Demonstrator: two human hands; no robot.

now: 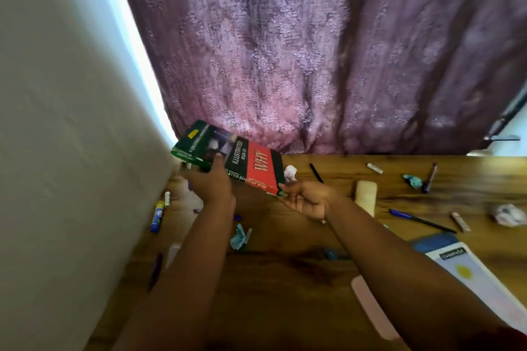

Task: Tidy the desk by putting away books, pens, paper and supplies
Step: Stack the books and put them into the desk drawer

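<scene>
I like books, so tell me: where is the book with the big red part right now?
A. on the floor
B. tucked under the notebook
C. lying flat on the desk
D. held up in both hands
D: the left hand and the right hand each hold an end of the book, tilted above the desk.

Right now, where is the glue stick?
In the head view, the glue stick lies on the desk at its left edge, close to the white wall, below and left of the left hand that holds the book.
</scene>
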